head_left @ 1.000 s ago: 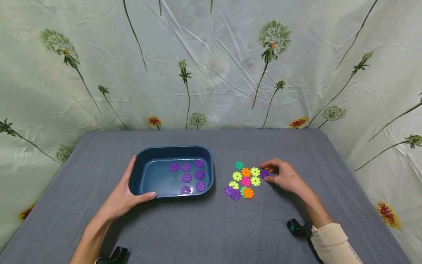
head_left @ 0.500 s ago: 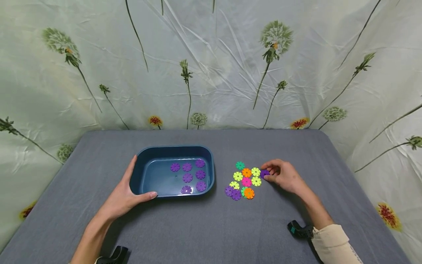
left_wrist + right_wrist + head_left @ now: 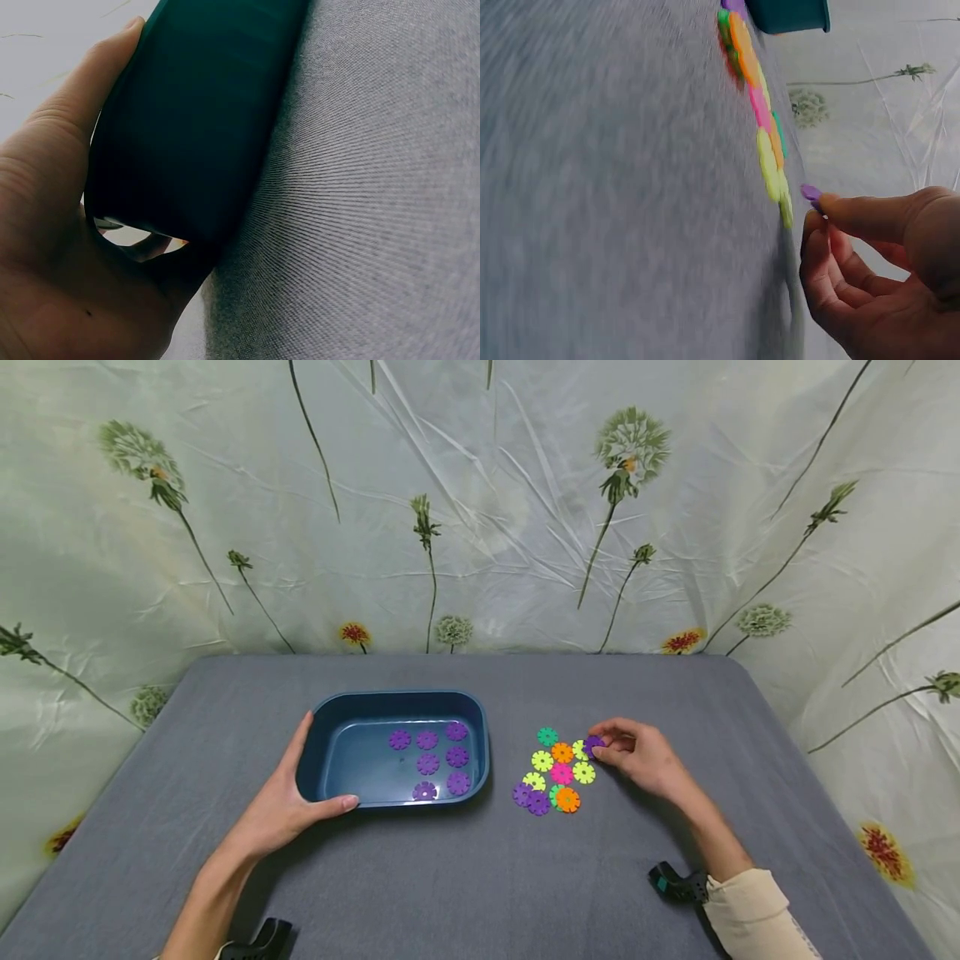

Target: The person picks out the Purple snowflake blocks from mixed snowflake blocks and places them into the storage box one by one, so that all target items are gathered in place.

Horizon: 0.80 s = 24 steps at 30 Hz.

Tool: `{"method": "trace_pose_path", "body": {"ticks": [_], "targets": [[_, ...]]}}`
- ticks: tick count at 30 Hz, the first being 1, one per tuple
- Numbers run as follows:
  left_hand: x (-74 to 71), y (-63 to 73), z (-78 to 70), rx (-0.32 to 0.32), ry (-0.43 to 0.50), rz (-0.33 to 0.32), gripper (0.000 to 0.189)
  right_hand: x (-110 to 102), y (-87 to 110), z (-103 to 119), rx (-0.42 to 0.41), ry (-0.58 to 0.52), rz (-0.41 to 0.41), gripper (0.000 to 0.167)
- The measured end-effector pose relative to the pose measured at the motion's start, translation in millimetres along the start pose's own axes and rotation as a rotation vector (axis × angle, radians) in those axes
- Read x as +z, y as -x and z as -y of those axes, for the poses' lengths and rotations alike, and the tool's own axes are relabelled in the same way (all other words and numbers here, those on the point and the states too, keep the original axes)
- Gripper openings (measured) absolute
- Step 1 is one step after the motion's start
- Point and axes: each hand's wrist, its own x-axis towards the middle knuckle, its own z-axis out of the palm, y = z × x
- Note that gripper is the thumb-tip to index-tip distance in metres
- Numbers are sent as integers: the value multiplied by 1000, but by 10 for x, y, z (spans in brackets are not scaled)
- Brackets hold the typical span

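Note:
My left hand (image 3: 281,806) grips the left end of a dark blue rectangular tub (image 3: 341,695), thumb over the front rim and fingers round the far side. Several purple notched plastic discs (image 3: 427,764) lie inside, mostly toward its right half. Between thumb and fingertips, my right hand (image 3: 637,756) pinches a single purple notched disc (image 3: 593,745). In the right wrist view this purple disc (image 3: 811,193) is raised off the cloth. Below and left of it lies a cluster of notched discs: green (image 3: 547,737), yellow (image 3: 583,772), orange (image 3: 567,800), pink (image 3: 562,774) and purple (image 3: 538,802).
A grey cloth (image 3: 465,877) covers the table. Behind it hangs a pale curtain (image 3: 495,527) printed with dandelions. Dark wrist devices (image 3: 678,882) are worn on both forearms.
The right hand has lifted the purple disc from the right side of the cluster and shifted it slightly left, over a yellow disc. The left hand and tub hold still.

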Motion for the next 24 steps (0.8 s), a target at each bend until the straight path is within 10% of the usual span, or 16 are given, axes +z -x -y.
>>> {"method": "trace_pose_path", "body": {"ticks": [24], "targets": [[-12,-8,6,-1,-3,-3,135,324,-296,436,-57,-182,2,25]]}}
